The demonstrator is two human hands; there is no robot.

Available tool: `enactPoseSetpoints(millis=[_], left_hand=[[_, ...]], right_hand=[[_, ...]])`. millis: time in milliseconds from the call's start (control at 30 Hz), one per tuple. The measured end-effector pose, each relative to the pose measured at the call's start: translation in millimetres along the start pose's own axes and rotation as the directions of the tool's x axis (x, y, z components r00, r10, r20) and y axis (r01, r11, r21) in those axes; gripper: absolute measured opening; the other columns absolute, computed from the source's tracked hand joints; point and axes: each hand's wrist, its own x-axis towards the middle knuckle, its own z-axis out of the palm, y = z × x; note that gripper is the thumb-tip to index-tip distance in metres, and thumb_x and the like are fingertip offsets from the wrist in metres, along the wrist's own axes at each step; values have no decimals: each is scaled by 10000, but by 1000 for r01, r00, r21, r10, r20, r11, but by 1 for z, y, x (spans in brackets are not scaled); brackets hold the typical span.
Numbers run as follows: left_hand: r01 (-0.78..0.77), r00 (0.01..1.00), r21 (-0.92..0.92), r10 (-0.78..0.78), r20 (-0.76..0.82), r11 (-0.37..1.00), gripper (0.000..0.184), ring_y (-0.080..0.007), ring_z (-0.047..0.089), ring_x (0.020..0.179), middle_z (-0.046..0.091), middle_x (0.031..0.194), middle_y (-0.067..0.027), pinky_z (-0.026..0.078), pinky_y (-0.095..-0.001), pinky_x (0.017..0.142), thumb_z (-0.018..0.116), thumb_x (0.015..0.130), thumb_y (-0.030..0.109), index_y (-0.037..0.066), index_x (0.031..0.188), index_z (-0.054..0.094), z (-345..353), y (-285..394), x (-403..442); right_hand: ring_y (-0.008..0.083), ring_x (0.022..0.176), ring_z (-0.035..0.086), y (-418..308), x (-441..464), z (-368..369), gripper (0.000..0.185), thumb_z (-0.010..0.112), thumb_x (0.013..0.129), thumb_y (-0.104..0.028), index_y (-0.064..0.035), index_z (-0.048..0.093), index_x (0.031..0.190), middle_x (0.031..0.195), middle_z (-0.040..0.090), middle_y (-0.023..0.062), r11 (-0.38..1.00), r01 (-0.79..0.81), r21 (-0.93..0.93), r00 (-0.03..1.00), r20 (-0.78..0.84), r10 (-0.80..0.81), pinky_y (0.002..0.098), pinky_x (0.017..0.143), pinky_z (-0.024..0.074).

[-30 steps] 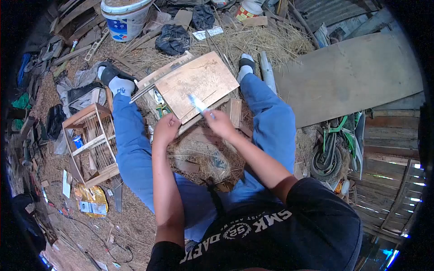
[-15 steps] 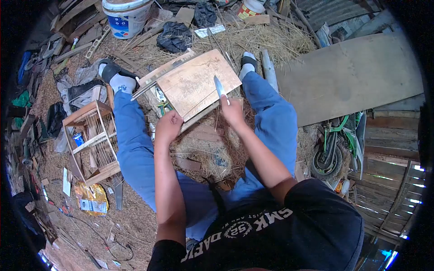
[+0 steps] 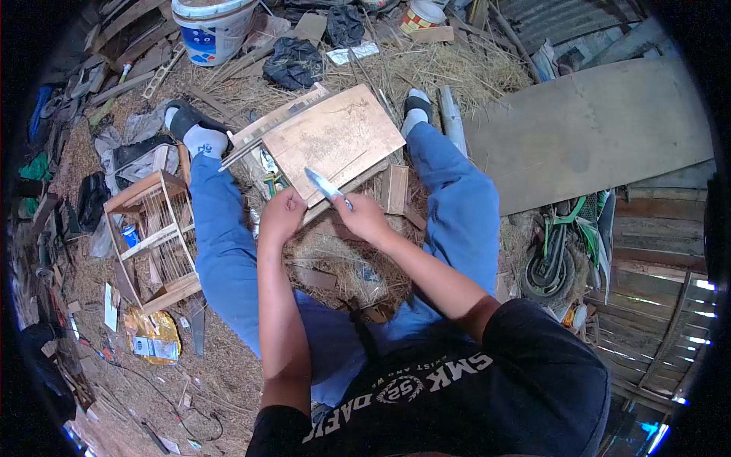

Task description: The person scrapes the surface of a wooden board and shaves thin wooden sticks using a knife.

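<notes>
Our right hand (image 3: 360,216) grips the knife (image 3: 323,184) tightly, mostly hiding its handle; from that grip the blade slants forward and left over the board (image 3: 335,137). Left of the grip, our left hand (image 3: 282,216) curls by the board's near corner, its hold unclear.

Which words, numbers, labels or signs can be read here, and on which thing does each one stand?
"SMK": black shirt.
"52": the same shirt, inside a wreath.
"DAF", then unclear: the same shirt.
"EXIST AND W", then unclear: smaller line, the same shirt.
Too small or blurred to read: the label on the white bucket, the print on the gold packet, the mark on the left sock.
</notes>
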Motion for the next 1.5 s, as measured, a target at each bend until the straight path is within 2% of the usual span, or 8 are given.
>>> enactPoseSetpoints(millis=[133, 567, 767, 967, 1100, 1233, 1400, 1500], left_hand=[[0, 1000, -30, 0, -3, 1000, 158, -64, 487, 636, 536, 655, 14, 397, -270, 586, 686, 883, 116, 34, 783, 595, 0, 3, -4], [37, 999, -98, -36, 12, 995, 145, -101, 519, 579, 558, 618, -18, 409, -293, 549, 668, 886, 134, 35, 800, 606, 4, -4, -3], [78, 996, -158, -71, 51, 984, 130, -80, 504, 549, 555, 603, -4, 384, -277, 518, 676, 874, 103, 37, 787, 604, 2, -4, -1], [47, 999, -171, -42, 34, 984, 133, -80, 500, 530, 544, 586, 4, 376, -276, 504, 684, 872, 98, 38, 785, 604, 4, -6, 0], [81, 996, -198, -71, 56, 977, 135, -89, 518, 566, 559, 609, -8, 391, -285, 528, 685, 870, 104, 32, 789, 605, 5, -9, 1], [74, 997, -111, -70, 34, 991, 162, -122, 530, 593, 575, 635, -42, 418, -315, 561, 679, 879, 132, 17, 797, 601, 4, -5, -1], [123, 991, -93, -117, 61, 988, 206, -179, 552, 592, 578, 638, -88, 439, -349, 584, 672, 901, 173, 3, 812, 598, 6, -10, 4], [110, 993, -51, -107, 58, 993, 217, -209, 570, 610, 588, 654, -110, 452, -365, 605, 673, 908, 188, 2, 823, 601, 1, -1, -1]], right_hand=[[363, 699, 692, 20, 29, -18, 480, 534, 1025, -415, 14, 698, 885, 741, 673, 225, 981, -134, 138, 974, -167, 156, 460, 666, 528], [414, 724, 656, 40, 44, -23, 497, 530, 1022, -438, 18, 690, 904, 762, 672, 243, 980, -165, 114, 972, -148, 181, 499, 670, 490], [431, 765, 671, 19, 7, -1, 471, 539, 1014, -425, 1, 705, 898, 784, 679, 245, 997, 48, 56, 997, -69, -44, 494, 722, 512], [230, 624, 590, 32, 23, -4, 495, 562, 1019, -465, 5, 714, 995, 699, 646, 144, 989, -50, 142, 981, -179, 76, 409, 609, 472], [409, 755, 694, 0, -6, 6, 461, 539, 1015, -427, -9, 731, 985, 823, 703, 246, 997, 23, -80, 998, 66, -18, 471, 690, 536], [262, 601, 612, 34, 34, -19, 529, 541, 1026, -463, 17, 664, 841, 663, 632, 152, 989, -122, 80, 978, -160, 134, 425, 596, 463], [449, 800, 677, 1, -6, 9, 450, 515, 1022, -424, -29, 726, 996, 864, 701, 257, 999, 13, -33, 998, 63, -11, 506, 739, 532], [430, 776, 684, 18, 9, 7, 447, 524, 1023, -417, -18, 723, 982, 835, 702, 245, 999, 29, -19, 994, -102, -31, 488, 719, 533]])
